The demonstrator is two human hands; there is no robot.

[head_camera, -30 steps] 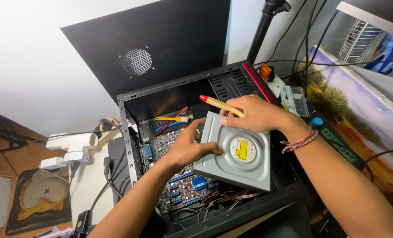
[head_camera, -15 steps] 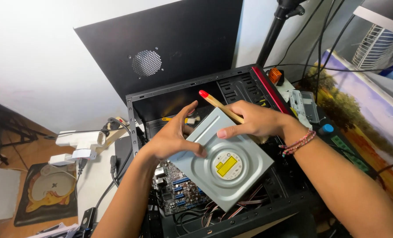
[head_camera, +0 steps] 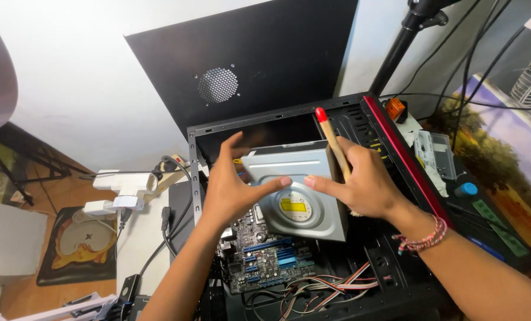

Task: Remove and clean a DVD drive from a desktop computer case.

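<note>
Head view. We record a grey metal optical drive with a round silver centre and a yellow label [head_camera: 298, 190], held tilted above the open interior of a black computer case with a red side trim [head_camera: 405, 157]. The drive sits between both hands, over the upper part of the case, above the motherboard.

Our left hand [head_camera: 232, 187] lies against the drive's left edge, fingers spread and loosely curled, the thumb reaching across the top face; it grips the drive from that side.

Our right hand [head_camera: 363, 184] holds the drive's right edge, forefinger stretched over the top face, nearly touching the left thumb. The same hand also clasps a wooden-handled tool with a red tip [head_camera: 332, 142], which points up and away from us. A braided pink bracelet [head_camera: 423, 238] circles the right wrist.

Below the drive we list a green motherboard with blue slots [head_camera: 271, 258] and a bundle of coloured cables [head_camera: 325, 288].

Behind the case leans a black side panel with a round mesh vent [head_camera: 241, 71]. To the left, a white power strip [head_camera: 122, 181] lies near the case.
</note>
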